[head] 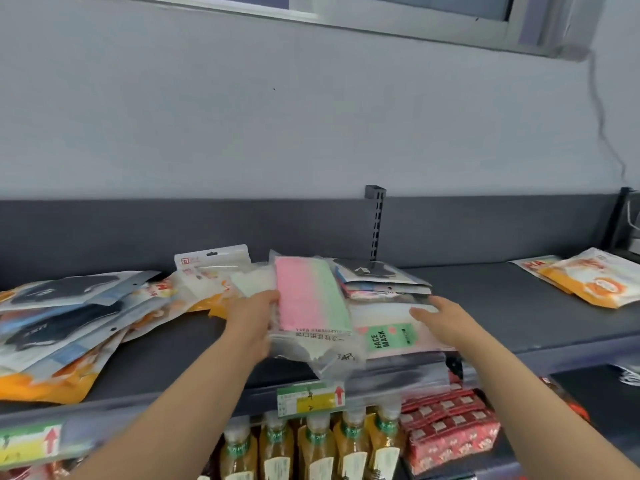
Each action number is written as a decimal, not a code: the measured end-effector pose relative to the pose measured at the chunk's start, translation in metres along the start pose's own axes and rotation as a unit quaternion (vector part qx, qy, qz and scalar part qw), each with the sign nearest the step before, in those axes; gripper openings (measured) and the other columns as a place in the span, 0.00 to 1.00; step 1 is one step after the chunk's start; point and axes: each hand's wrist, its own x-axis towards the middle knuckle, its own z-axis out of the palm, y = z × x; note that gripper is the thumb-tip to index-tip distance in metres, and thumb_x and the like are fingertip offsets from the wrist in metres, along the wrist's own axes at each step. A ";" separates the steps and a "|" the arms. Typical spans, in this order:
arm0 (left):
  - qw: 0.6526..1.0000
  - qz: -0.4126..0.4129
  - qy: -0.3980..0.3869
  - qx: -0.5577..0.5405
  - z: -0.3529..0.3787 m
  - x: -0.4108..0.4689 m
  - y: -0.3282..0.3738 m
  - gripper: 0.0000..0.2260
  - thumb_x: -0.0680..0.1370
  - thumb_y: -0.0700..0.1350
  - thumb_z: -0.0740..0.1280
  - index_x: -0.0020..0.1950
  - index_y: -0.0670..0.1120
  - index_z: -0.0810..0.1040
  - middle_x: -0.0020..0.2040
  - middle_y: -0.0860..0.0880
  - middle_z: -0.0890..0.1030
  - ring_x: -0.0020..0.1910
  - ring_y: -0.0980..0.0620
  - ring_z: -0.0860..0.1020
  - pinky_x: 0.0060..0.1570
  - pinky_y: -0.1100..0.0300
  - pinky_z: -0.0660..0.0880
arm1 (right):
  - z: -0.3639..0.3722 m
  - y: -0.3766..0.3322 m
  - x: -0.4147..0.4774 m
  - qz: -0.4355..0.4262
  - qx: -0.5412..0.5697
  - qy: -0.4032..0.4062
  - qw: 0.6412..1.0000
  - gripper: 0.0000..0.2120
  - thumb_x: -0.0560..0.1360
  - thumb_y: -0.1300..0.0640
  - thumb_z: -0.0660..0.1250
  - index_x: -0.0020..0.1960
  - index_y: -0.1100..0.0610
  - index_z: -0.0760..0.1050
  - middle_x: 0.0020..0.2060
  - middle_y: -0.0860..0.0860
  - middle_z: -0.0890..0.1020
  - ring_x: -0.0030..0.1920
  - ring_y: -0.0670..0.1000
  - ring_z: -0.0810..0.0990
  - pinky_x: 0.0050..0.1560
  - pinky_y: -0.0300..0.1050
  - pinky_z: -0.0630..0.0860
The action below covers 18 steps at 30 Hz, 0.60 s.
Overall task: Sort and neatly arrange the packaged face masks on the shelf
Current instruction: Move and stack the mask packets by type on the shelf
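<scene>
On the shelf, left fingers clamped on pink-green pack, right fingers flat on "FACE MASK" pack

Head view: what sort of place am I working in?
Probably a small shop: price labels on the shelf edge, bottled drinks stocked below, and retail packs like the pink-and-green mask pack.

Centre frame on dark grey shelf: clear pink-and-green mask pack, tilted, overlapping a flat pack labelled FACE MASK. Left: loose overlapping heap of black-mask and orange packs. Far right: orange-and-white packs lying flat, well apart from the rest.
</scene>
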 end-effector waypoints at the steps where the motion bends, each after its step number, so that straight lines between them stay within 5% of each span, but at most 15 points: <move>1: 1.000 -0.003 0.000 0.010 0.008 0.001 -0.006 0.08 0.78 0.39 0.67 0.55 0.37 0.77 0.47 0.39 0.81 0.45 0.41 0.80 0.47 0.47 0.80 | 0.000 0.002 0.001 0.001 0.008 -0.004 1.000 0.30 0.79 0.48 0.62 0.77 0.56 0.58 0.76 0.53 0.61 0.74 0.56 0.62 0.70 0.50 0.61; 3: 1.000 0.000 0.001 0.029 0.022 0.004 -0.015 0.08 0.77 0.39 0.67 0.54 0.37 0.77 0.42 0.40 0.79 0.42 0.43 0.78 0.46 0.47 0.78 | -0.002 0.000 0.003 0.010 0.038 -0.006 0.999 0.24 0.80 0.51 0.60 0.74 0.58 0.64 0.73 0.53 0.66 0.71 0.56 0.67 0.68 0.49 0.64; 5: 0.999 0.010 0.007 0.053 0.034 0.006 -0.022 0.09 0.78 0.40 0.67 0.56 0.37 0.76 0.44 0.41 0.80 0.42 0.43 0.79 0.50 0.47 0.79 | -0.002 -0.005 0.007 0.027 0.074 -0.009 0.997 0.11 0.80 0.57 0.59 0.56 0.61 0.76 0.52 0.57 0.78 0.51 0.57 0.77 0.50 0.49 0.72; 6: 0.998 0.017 0.009 0.067 0.039 0.007 -0.024 0.12 0.77 0.41 0.68 0.58 0.37 0.76 0.48 0.41 0.81 0.46 0.42 0.80 0.54 0.45 0.78 | -0.001 -0.007 0.008 0.039 0.089 -0.015 0.995 0.08 0.79 0.60 0.58 0.44 0.60 0.74 0.40 0.56 0.74 0.38 0.55 0.73 0.39 0.47 0.67; 8: 0.995 0.030 0.015 0.092 0.046 0.006 -0.026 0.17 0.76 0.43 0.70 0.63 0.37 0.74 0.52 0.41 0.81 0.52 0.40 0.80 0.58 0.42 0.77 | 0.000 -0.006 0.014 0.042 0.133 -0.028 0.990 0.13 0.78 0.63 0.57 0.35 0.54 0.67 0.33 0.51 0.68 0.31 0.51 0.65 0.33 0.43 0.62; 11: 0.992 0.052 0.030 0.112 0.048 0.005 -0.028 0.15 0.77 0.42 0.71 0.61 0.38 0.75 0.52 0.41 0.82 0.50 0.41 0.80 0.51 0.47 0.79 | 0.001 -0.001 0.021 0.038 0.249 -0.042 0.967 0.11 0.78 0.64 0.59 0.41 0.53 0.75 0.35 0.49 0.72 0.32 0.48 0.69 0.32 0.41 0.67; 13: 0.990 0.060 0.036 0.126 0.046 0.004 -0.027 0.15 0.76 0.42 0.71 0.60 0.38 0.76 0.53 0.40 0.82 0.49 0.41 0.80 0.46 0.49 0.80 | 0.001 -0.002 0.022 0.054 0.295 -0.055 0.952 0.08 0.78 0.66 0.57 0.48 0.63 0.75 0.32 0.52 0.69 0.30 0.49 0.65 0.32 0.41 0.62; 16: 0.989 0.070 0.052 0.119 0.044 0.000 -0.018 0.15 0.75 0.41 0.73 0.60 0.38 0.76 0.51 0.39 0.83 0.48 0.39 0.82 0.47 0.44 0.81 | 0.004 -0.005 0.025 0.041 0.321 -0.080 0.943 0.11 0.76 0.72 0.53 0.53 0.72 0.72 0.36 0.70 0.70 0.31 0.49 0.63 0.32 0.41 0.60; 18: 0.987 0.090 0.073 0.111 0.042 -0.002 -0.007 0.12 0.75 0.38 0.73 0.55 0.40 0.75 0.48 0.39 0.83 0.41 0.41 0.82 0.39 0.49 0.81 | 0.005 -0.005 0.027 0.019 0.331 -0.098 0.938 0.18 0.76 0.74 0.54 0.66 0.75 0.64 0.46 0.77 0.71 0.33 0.51 0.68 0.35 0.42 0.65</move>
